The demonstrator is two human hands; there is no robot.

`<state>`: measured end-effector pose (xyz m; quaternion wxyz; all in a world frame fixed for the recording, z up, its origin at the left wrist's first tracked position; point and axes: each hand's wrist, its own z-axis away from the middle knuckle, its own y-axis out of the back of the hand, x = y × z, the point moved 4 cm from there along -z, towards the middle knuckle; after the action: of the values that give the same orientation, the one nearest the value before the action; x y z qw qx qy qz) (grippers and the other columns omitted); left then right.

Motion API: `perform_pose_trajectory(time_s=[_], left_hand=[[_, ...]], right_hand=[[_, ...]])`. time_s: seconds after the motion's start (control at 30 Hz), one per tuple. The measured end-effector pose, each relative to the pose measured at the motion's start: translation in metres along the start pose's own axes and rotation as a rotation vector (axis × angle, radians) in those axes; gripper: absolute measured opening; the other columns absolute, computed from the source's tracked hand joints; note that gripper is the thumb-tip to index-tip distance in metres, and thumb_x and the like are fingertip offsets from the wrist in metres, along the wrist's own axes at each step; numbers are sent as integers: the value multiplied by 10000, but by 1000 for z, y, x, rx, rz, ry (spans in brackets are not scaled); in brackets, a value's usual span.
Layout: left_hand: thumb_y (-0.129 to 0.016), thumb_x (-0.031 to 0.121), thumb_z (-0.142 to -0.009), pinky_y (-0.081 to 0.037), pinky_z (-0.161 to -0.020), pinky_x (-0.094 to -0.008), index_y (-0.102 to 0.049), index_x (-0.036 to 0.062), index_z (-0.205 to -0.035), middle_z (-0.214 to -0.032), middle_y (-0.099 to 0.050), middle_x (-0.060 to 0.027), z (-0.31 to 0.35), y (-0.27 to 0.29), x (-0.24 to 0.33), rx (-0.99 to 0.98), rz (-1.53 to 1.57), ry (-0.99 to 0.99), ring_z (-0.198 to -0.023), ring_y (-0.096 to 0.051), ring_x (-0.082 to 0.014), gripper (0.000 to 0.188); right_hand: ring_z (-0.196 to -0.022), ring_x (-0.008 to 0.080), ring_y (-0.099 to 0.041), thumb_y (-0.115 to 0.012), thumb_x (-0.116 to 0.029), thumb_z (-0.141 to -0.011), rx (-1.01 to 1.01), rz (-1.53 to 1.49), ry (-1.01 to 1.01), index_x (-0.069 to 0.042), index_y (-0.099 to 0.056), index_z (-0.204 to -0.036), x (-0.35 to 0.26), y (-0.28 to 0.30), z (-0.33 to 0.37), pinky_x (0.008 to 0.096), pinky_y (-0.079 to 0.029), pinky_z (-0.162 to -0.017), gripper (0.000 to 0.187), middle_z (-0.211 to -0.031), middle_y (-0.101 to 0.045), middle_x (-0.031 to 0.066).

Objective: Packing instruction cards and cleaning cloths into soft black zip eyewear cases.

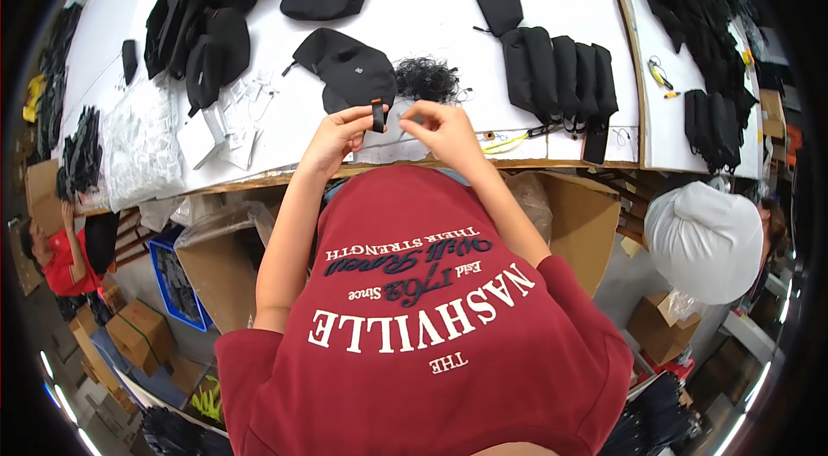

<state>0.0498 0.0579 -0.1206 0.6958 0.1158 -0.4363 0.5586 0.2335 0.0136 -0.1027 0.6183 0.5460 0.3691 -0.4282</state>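
Note:
My left hand (338,139) pinches the black strap loop (378,118) of a black pouch (349,68), which lies on the white table just beyond it. An orange bit shows at the top of the loop. Close by on the right is my right hand (442,130), its thumb and forefinger pressed together. Whatever they hold, if anything, is too small to make out. Past my right hand lies a tangled heap of thin black cords (427,79), touching the pouch's right side.
Black pouches (216,46) pile up at the far left, and a row of several pouches (561,72) lies right. White tags (246,115) and clear plastic bags (142,146) are at left. A yellow tool (507,144) rests near the front edge. Cardboard boxes (582,215) stand below.

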Motion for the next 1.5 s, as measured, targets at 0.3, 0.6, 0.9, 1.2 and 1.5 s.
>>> perform_pose_trajectory(time_s=[0.3, 0.6, 0.9, 1.2, 1.5], left_hand=[[-645, 87, -827, -280, -433, -175, -677, 11, -929, -693, -588, 36, 0, 1, 2, 216, -482, -248, -517, -420, -11, 131], [-646, 57, -827, -308, -427, -168, -682, 8, -909, -687, -571, 18, 4, 0, 4, 170, -430, -251, -485, -423, -21, 102], [-619, 87, -862, -352, -465, -187, -620, 5, -931, -709, -567, 3, 21, -1, 12, 324, -478, -481, -548, -477, -40, 106], [-571, 65, -888, -398, -706, -212, -535, -8, -1145, -851, -635, -63, 44, -22, 41, 223, -40, -579, -777, -550, -79, 270], [-507, 21, -884, -397, -733, -234, -354, 3, -1297, -751, -534, -47, 44, -53, 50, -64, -22, -576, -734, -505, -104, 441]], right_hand=[[-550, 244, -591, -678, -233, -739, 123, 46, 193, -87, -688, -824, -3, -14, 3, 326, -443, -531, 168, -609, -605, 94], [-549, 247, -594, -666, -270, -755, 80, -10, 99, -98, -701, -814, -7, -12, 4, 336, -441, -527, 185, -591, -606, 99], [-619, 106, -587, -690, -164, -784, -6, -426, 66, -46, -630, -824, -2, -18, -3, 262, -455, -559, 138, -687, -616, 46], [-678, 25, -493, -582, -133, -882, -92, -798, -47, -80, -548, -941, -32, 21, 9, 178, -356, -572, 86, -877, -646, 40], [-605, 91, -504, -605, -158, -839, 156, -245, 100, -64, -614, -912, -34, 18, 2, 244, -417, -590, 119, -747, -631, 17]])
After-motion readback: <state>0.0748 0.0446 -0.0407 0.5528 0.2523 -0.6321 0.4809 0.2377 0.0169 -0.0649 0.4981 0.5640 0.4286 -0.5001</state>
